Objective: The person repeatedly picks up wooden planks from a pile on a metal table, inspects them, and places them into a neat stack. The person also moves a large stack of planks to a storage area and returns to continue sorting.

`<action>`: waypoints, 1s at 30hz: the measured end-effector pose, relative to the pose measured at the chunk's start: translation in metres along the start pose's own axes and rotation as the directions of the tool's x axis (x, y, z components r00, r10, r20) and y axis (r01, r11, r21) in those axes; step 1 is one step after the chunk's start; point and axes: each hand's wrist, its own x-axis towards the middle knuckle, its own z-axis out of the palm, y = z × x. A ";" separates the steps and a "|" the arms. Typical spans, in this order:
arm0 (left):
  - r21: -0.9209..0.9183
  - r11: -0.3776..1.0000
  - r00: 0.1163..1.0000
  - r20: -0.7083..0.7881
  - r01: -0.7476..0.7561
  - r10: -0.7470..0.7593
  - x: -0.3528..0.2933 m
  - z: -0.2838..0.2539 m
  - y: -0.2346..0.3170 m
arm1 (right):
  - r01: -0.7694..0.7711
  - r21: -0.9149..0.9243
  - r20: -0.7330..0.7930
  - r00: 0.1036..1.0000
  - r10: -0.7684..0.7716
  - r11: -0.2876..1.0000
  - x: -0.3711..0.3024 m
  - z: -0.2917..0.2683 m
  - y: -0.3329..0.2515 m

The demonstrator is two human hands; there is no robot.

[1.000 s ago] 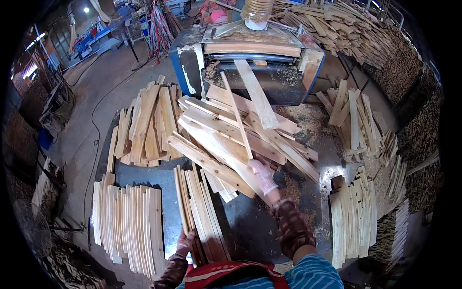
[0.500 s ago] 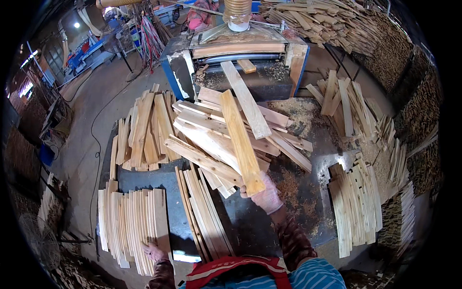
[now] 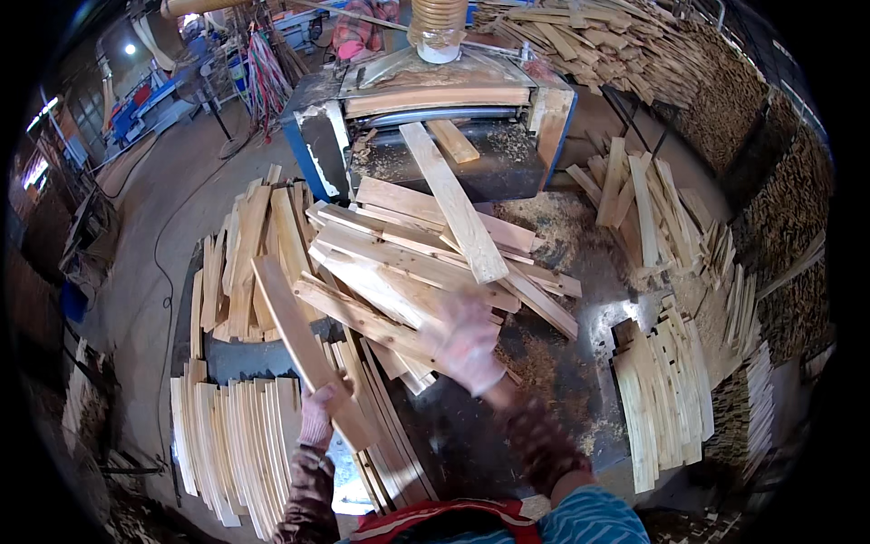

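My left hand [image 3: 317, 415] is closed round the lower part of a wooden board [image 3: 297, 322], which it holds tilted above the table. Beyond that hand's left side lies a row of narrow boards [image 3: 245, 435]. My right hand [image 3: 468, 343] is smeared by motion over the near edge of a loose heap of boards [image 3: 385, 263]; no board shows in it, and its fingers are unclear. A pale board [image 3: 458, 208] lies across the heap, its far end resting at the machine. Long strips [image 3: 390, 426] lie between my two arms.
A planer-like machine [image 3: 313, 150] with a hose [image 3: 437, 27] stands ahead, a short board [image 3: 453, 142] sticking out of it. Board stacks stand at left [image 3: 245, 258] and right [image 3: 666, 390]. Sawdust covers parts of the dark table [image 3: 580, 372]. Scrap wood [image 3: 598, 50] is heaped behind.
My right hand no longer holds its yellowish board and has moved left. My left hand has risen from the row and now grips a board. The short board extends further from the machine.
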 end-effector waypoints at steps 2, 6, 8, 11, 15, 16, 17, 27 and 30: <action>0.090 0.996 0.981 -0.192 -0.018 0.035 -0.007 -0.075 -0.030 | -0.073 0.026 0.016 0.997 0.073 0.997 0.062 -0.016 0.040; 0.884 0.458 0.856 -0.165 -0.090 0.489 -0.069 -0.167 -0.088 | -0.389 -0.025 0.479 0.804 0.353 0.921 0.094 -0.005 0.086; 0.913 -0.066 0.825 -0.330 0.402 0.458 -0.113 -0.178 -0.099 | -0.418 0.070 0.475 0.813 0.338 0.906 0.058 0.009 0.081; 0.846 -0.188 0.858 -0.453 0.500 0.241 -0.169 -0.227 -0.108 | -0.592 0.395 0.586 0.751 0.303 0.703 -0.008 0.017 0.046; 0.793 -0.122 0.717 -0.460 0.597 0.524 -0.159 -0.255 -0.123 | -0.428 0.717 0.345 0.904 0.253 0.551 -0.121 0.016 -0.022; 0.821 0.029 0.664 -0.480 0.570 0.573 -0.142 -0.239 -0.112 | -0.497 0.715 0.432 0.867 0.248 0.492 -0.135 0.000 -0.037; 0.898 0.104 0.766 -0.422 0.428 0.486 -0.117 -0.221 -0.094 | -0.478 0.759 0.406 0.878 0.252 0.442 -0.148 -0.011 -0.052; 0.323 0.943 0.988 0.152 -0.084 0.036 0.019 0.067 -0.039 | -0.326 0.768 0.511 0.831 -0.220 0.552 -0.180 0.008 -0.084; 0.113 0.990 0.992 0.099 -0.086 0.075 0.004 0.029 -0.033 | -0.261 0.346 0.637 0.771 -0.022 0.901 -0.109 -0.011 -0.002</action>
